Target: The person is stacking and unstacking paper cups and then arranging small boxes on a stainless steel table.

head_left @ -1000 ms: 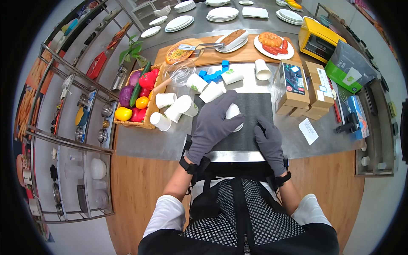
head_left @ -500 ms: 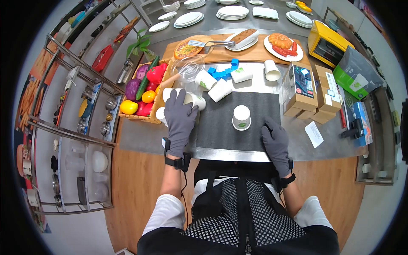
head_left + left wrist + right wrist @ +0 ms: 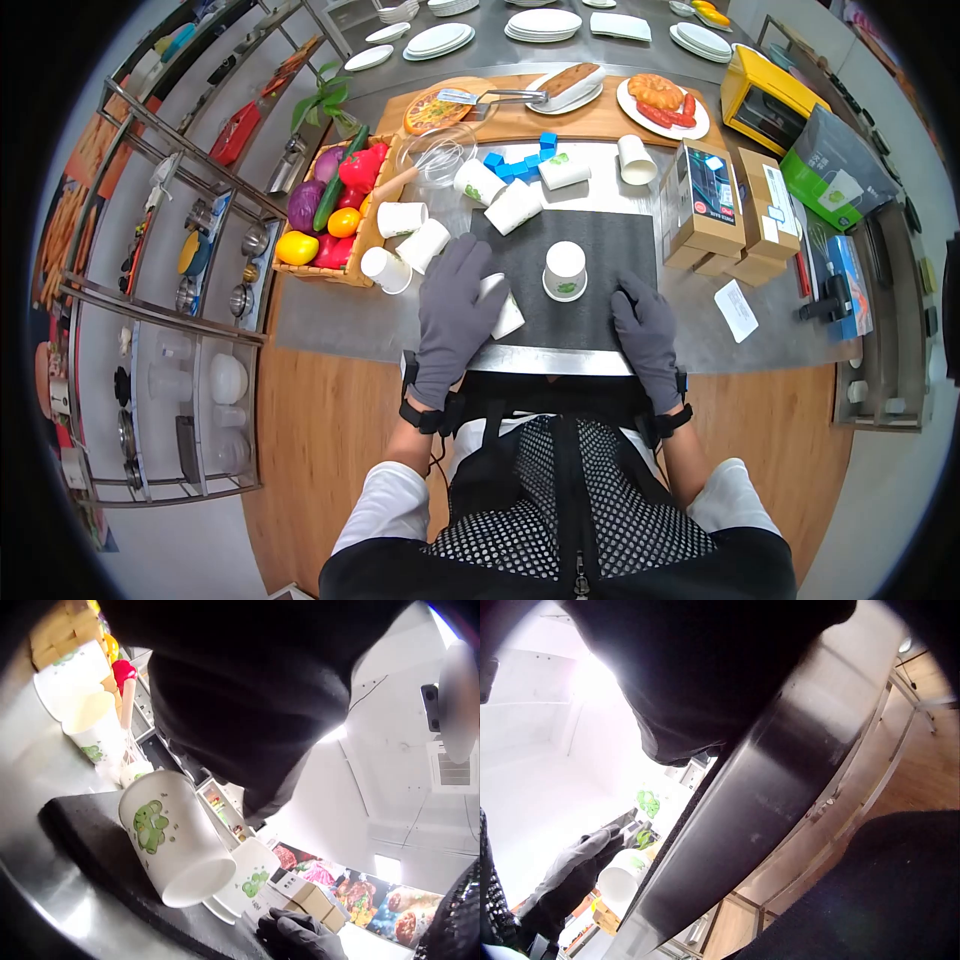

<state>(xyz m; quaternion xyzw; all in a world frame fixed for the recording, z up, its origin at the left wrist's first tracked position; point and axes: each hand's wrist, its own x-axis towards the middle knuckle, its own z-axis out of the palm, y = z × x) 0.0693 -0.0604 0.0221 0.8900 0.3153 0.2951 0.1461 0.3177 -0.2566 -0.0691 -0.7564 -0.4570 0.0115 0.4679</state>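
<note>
My gloved left hand [image 3: 455,305] grips a white paper cup [image 3: 508,312] at the left part of the black mat [image 3: 610,235]. In the left wrist view this held cup [image 3: 176,840] leans, its open end toward the camera and a green bear print on its side. A second paper cup [image 3: 566,272] stands upside down near the middle of the mat. My gloved right hand [image 3: 645,325] rests at the mat's right edge, fingers loosely bent, holding nothing.
More paper cups [image 3: 422,245] lie left of and behind the mat. A vegetable basket [image 3: 365,240] stands at the left; cardboard boxes [image 3: 708,232] stand right. Blue cubes [image 3: 515,170], a whisk [image 3: 440,160] and a wooden board [image 3: 600,130] with food lie farther back.
The left hand let go of the upside-down cup on the mat, reached left to the loose cups, and came back rightward with another cup. The right hand stayed put.
</note>
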